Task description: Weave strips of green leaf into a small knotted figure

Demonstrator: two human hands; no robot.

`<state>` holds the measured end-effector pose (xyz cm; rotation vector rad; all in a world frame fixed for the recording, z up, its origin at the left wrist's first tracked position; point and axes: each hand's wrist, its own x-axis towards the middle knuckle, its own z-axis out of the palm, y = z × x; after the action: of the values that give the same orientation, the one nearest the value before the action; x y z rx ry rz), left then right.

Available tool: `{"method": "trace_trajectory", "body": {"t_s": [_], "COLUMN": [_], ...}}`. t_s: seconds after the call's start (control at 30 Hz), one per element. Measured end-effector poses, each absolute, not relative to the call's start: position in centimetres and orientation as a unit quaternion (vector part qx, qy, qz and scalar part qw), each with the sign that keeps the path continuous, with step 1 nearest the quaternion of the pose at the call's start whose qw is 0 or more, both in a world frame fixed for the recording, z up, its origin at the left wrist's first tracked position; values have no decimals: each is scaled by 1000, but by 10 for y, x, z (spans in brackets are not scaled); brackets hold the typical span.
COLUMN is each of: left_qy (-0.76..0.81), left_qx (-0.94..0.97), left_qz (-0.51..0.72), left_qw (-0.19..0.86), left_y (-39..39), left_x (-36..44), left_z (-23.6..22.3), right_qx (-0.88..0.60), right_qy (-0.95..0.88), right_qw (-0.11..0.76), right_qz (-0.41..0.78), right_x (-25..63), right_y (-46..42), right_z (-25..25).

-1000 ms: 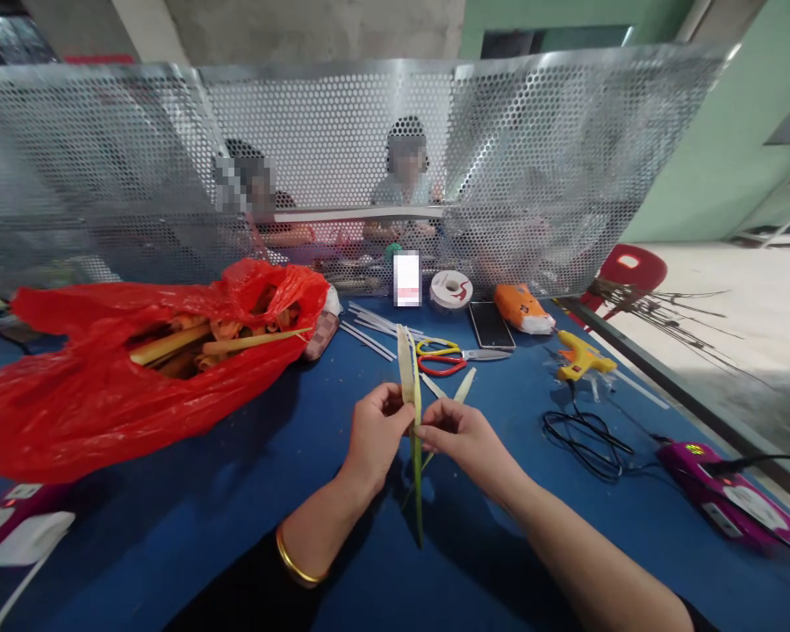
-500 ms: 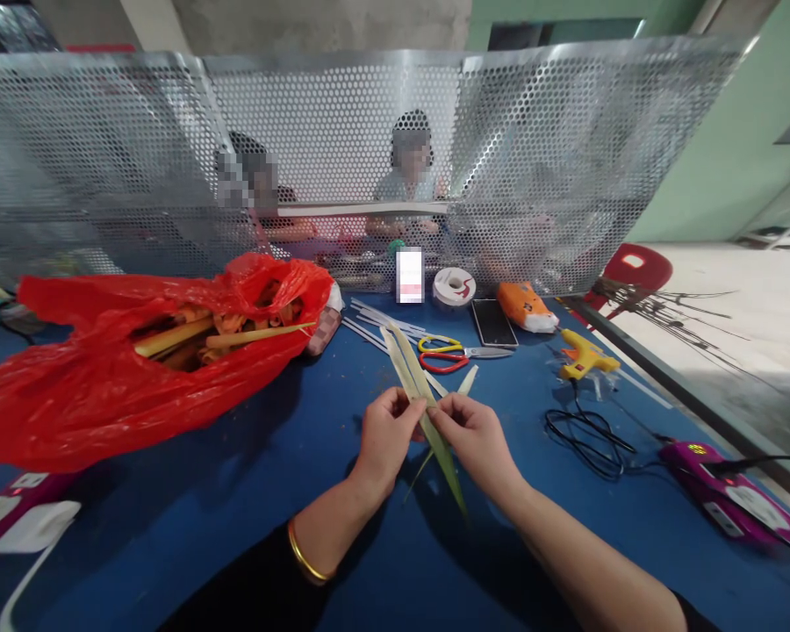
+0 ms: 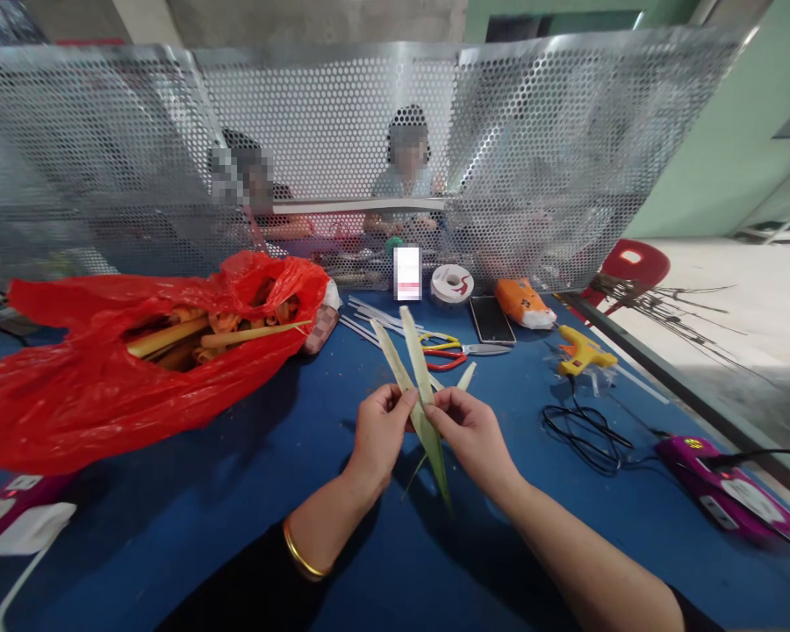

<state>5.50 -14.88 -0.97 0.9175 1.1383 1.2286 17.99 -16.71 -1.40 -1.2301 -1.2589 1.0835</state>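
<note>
Upper prongs of that long, pale-green forked leaf (image 3: 427,432) have swung into a wider V since half a second ago. Underneath it all is a flat blue bench (image 3: 256,456), with a big crinkly red plastic bag (image 3: 151,412) sprawled open on the left. Leaf's held up over the middle of the bench, greener tip at the near end. Left hand (image 3: 378,439) pinches it by the fork, and right hand (image 3: 470,430) has a similar thumb-and-finger grip just beside, so both are grasping it. Imo an uneven pull could send the split off crooked, and too hard a pinch might crease it. Red-and-yellow-handled metal scissors (image 3: 467,349) lie beyond the hands
</note>
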Motion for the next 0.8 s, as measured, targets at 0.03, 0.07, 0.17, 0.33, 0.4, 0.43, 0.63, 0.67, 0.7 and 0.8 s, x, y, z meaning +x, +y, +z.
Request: {"method": "trace_trajectory", "body": {"t_s": [0.03, 0.07, 0.17, 0.33, 0.4, 0.43, 0.63, 0.67, 0.7, 0.8], "left_qy": [489, 492, 494, 483, 479, 477, 486, 493, 499, 516], "left_qx": [401, 409, 441, 426, 399, 386, 367, 375, 387, 433], "left_qz": [522, 516, 484, 477, 477, 476, 481, 483, 486, 499], "left_qw": [572, 570, 572, 598, 620, 630, 631, 619, 604, 545], "left_y": [-148, -149, -152, -158, -158, -158, -158, -157, -156, -154], "left_x": [55, 55, 57, 61, 61, 61, 61, 61, 61, 59], "left_z": [-9, -9, -8, -10, -11, -11, -11, -12, -13, -15], "right_qx": [-516, -523, -538, -542, -539, -537, -535, -531, -526, -514], "right_qy": [-525, -525, -509, -512, -521, -525, -552, -555, -556, -547], "right_qw": [506, 503, 512, 526, 529, 530, 529, 529, 529, 515], "right_qz": [448, 444, 436, 410, 398, 394, 360, 360, 366, 414], "right_x": [181, 181, 182, 180, 179, 179, 178, 178, 178, 179], "right_y": [-166, -166, -165, -165, -166, -167, -171, -171, -171, -169], "right_z": [-14, -14, -15, -17, -18, -19, -18, -18, -18, -19]}}
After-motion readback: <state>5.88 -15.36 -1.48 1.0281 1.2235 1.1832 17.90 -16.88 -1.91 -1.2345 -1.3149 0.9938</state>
